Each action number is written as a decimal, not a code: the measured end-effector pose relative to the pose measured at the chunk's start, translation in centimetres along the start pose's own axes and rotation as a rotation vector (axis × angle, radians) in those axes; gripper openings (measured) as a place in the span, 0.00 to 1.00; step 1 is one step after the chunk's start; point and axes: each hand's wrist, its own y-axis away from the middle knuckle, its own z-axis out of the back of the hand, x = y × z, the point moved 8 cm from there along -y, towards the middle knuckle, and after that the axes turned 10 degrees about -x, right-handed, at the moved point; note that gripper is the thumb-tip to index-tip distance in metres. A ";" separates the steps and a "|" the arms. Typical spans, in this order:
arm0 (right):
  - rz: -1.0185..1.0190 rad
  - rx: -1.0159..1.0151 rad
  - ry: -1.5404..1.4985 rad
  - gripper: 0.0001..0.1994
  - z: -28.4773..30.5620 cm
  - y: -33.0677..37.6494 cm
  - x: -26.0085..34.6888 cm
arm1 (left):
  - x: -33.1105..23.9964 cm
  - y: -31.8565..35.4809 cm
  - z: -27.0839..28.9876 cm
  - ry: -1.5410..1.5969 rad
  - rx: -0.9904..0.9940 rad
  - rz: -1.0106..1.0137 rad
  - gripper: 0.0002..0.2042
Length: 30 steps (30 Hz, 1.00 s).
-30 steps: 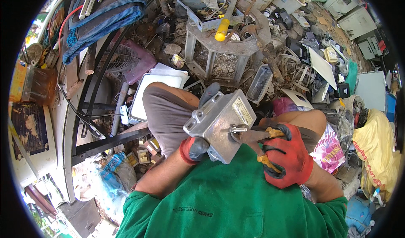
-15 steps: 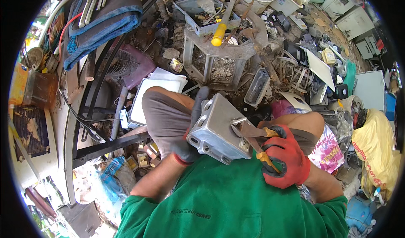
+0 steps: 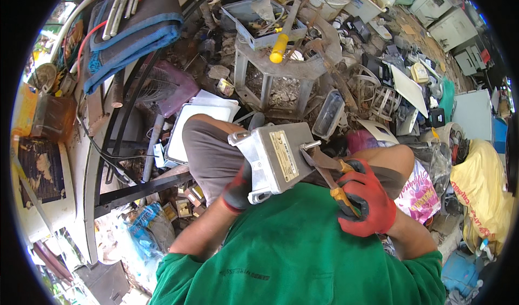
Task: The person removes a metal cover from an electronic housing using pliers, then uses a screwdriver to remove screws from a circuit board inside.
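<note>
A grey metal box (image 3: 263,161) with mounting lugs and a pale label on one face is tilted above my lap. My left hand (image 3: 238,190), in a black and red glove, grips it from the left and behind; some of its fingers are hidden by the box. Pliers (image 3: 326,176) with rusty jaws and orange-yellow handles are in my right hand (image 3: 371,203), which wears a red and black glove. Their jaws are at the base of a short metal stud (image 3: 311,145) on the box's right side. Whether they clamp it, I cannot tell.
Ahead stands a grey metal stand (image 3: 303,70) bearing a yellow-handled tool (image 3: 279,46) and a grey-blue bin (image 3: 246,21) of scraps. A metal frame (image 3: 143,190) is at the left. Scrap covers the ground at right, beside a yellow sack (image 3: 483,189).
The box has turned in my left hand, so its labelled face now shows and its lugs point left. The pliers have stayed by the stud, shifting only slightly.
</note>
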 end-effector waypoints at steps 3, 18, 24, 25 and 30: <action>-0.041 -0.015 -0.046 0.19 -0.6 0.3 -0.5 | -0.8 -0.6 -2.1 -0.430 0.121 -0.384 0.39; 0.330 0.103 0.631 0.17 0.0 -1.8 0.6 | -2.6 -0.3 -3.7 -0.156 -0.092 0.078 0.44; -0.002 -0.058 0.458 0.19 2.5 -3.4 -7.0 | -6.2 0.2 -2.3 -0.099 -0.169 -0.157 0.43; -0.127 -0.148 0.370 0.19 2.4 -3.8 -9.9 | -6.8 0.3 -1.6 -0.101 -0.205 -0.232 0.43; -0.538 -0.073 0.782 0.26 -1.8 -12.8 -19.9 | -8.0 2.5 -1.4 -0.346 -0.298 -0.455 0.30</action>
